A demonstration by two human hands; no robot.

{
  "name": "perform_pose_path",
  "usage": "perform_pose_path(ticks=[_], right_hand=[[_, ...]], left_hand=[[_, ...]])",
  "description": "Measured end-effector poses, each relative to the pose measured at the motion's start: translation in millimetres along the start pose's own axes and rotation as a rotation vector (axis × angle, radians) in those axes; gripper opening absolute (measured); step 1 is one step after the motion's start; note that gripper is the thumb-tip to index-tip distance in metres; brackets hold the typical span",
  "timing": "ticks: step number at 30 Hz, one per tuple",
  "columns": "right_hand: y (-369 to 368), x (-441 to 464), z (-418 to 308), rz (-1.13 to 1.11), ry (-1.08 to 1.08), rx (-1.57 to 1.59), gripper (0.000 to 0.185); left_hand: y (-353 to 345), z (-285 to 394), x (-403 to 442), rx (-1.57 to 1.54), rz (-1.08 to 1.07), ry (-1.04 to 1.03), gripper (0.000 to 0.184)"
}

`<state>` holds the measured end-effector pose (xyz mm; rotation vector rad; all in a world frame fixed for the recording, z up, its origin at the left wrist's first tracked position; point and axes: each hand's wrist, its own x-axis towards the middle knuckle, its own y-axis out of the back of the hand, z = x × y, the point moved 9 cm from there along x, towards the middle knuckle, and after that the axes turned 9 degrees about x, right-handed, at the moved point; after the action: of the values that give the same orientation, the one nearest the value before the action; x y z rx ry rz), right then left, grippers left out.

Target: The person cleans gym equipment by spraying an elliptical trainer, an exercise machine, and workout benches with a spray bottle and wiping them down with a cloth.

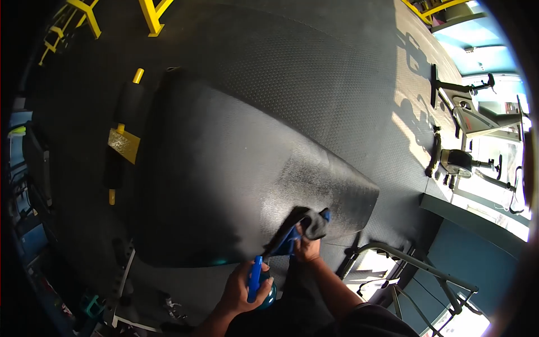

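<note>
My left hand (240,289) is wrapped round a spray bottle (255,279) with a blue spray head; its teal body shows partly below, near my lap. In my right hand (307,249) is a bunched cloth (312,224), dark grey with blue parts. The cloth lies over the near edge of a large black padded bench (219,146); whether it presses on the surface I cannot tell. Toward the right end, the pad has a duller, speckled patch that looks wet. Both hands are close together at the pad's near side.
Yellow machine parts (124,145) stick out beyond the pad's left end, and a yellow frame (151,19) stands farther off. Exercise bikes (457,163) stand by the bright windows. A grey metal frame (418,264) is close on my right. Textured black rubber flooring (337,73) surrounds the bench.
</note>
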<state>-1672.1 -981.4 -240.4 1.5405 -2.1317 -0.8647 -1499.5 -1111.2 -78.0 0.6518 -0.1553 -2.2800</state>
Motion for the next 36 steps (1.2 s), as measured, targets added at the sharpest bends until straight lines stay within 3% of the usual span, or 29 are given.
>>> perform_pose_path(ticks=[2, 3, 4, 6, 8, 12, 14, 16, 18, 19, 20, 21, 24, 26, 28, 30, 32, 33, 34, 35, 36], right_hand=[[20.3, 52.7, 57.4, 0.1, -0.235, 0.025, 0.056], [40.5, 96.4, 52.0, 0.218, -0.193, -0.042, 0.056], [48.1, 141.7, 43.5, 0.325, -0.247, -0.129, 0.05], [41.0, 209.6, 6.5, 0.279, -0.211, -0.119, 0.052], [35.1, 216.4, -66.3, 0.252, -0.086, -0.092, 0.054], [-16.2, 68.3, -117.9, -0.085, 0.258, 0.013, 0.061], [-27.8, -3.5, -84.4, -0.286, 0.239, 0.151, 0.059], [-66.9, -61.4, 22.3, -0.418, -0.204, 0.572, 0.053], [6.5, 2.0, 6.4, -0.339, -0.015, 0.038, 0.047], [33.4, 32.0, 15.0, 0.066, 0.06, 0.094, 0.044], [23.7, 57.6, 53.0, 0.147, -0.191, 0.485, 0.045], [68.0, 145.2, 12.3, 0.34, -0.286, -0.071, 0.044], [51.5, 209.0, -64.6, 0.38, -0.123, -0.07, 0.045], [28.9, 177.6, -135.8, 0.199, 0.044, 0.062, 0.048], [-19.0, 103.1, -171.7, -0.177, 0.223, 0.097, 0.056], [-63.3, 9.9, -145.9, -0.417, 0.289, 0.202, 0.058], [-39.7, 13.1, -101.9, -0.287, 0.182, 0.147, 0.057], [-21.7, 30.2, -75.0, -0.25, 0.07, 0.288, 0.057], [-5.0, 47.6, -49.9, -0.03, 0.139, 0.327, 0.054], [-3.2, 64.8, -10.5, 0.105, -0.006, 0.063, 0.055], [27.2, 109.7, -15.4, 0.225, -0.138, -0.073, 0.054]], left_hand=[[7.4, -5.7, -4.0, 0.013, 0.0, 0.053, 0.027], [9.5, -6.2, -6.2, 0.034, 0.008, 0.028, 0.028], [9.8, -7.0, -8.7, 0.051, 0.014, 0.007, 0.028], [11.4, -10.4, -7.2, 0.06, 0.017, 0.056, 0.028], [14.9, -9.3, -4.8, 0.081, 0.042, 0.082, 0.029], [23.2, 2.6, 4.0, 0.22, 0.071, 0.046, 0.031], [32.0, 14.8, 7.2, 0.265, 0.102, 0.033, 0.028], [36.8, 17.4, 9.6, 0.257, 0.016, 0.089, 0.023], [41.9, 22.5, 6.0, 0.332, -0.003, 0.08, 0.02], [43.3, 16.7, 2.4, 0.305, -0.01, 0.13, 0.021], [42.0, 11.8, -0.4, 0.276, -0.017, 0.177, 0.022], [36.8, 17.6, -0.9, 0.275, -0.015, 0.155, 0.024], [33.3, 20.9, -6.0, 0.286, -0.032, 0.13, 0.031], [35.8, 21.3, -8.0, 0.294, -0.067, 0.122, 0.032], [40.7, 22.8, -5.5, 0.286, -0.112, 0.096, 0.033], [53.6, 20.4, -6.7, 0.302, -0.144, 0.106, 0.034], [71.3, 19.2, -4.2, 0.291, -0.144, 0.097, 0.029], [80.9, 18.5, -4.7, 0.284, -0.123, 0.067, 0.029], [89.9, 17.6, -7.7, 0.276, -0.111, 0.041, 0.029], [96.1, 13.8, -7.7, 0.258, -0.126, 0.041, 0.029], [102.3, 14.2, -6.8, 0.285, -0.113, 0.0, 0.029]])
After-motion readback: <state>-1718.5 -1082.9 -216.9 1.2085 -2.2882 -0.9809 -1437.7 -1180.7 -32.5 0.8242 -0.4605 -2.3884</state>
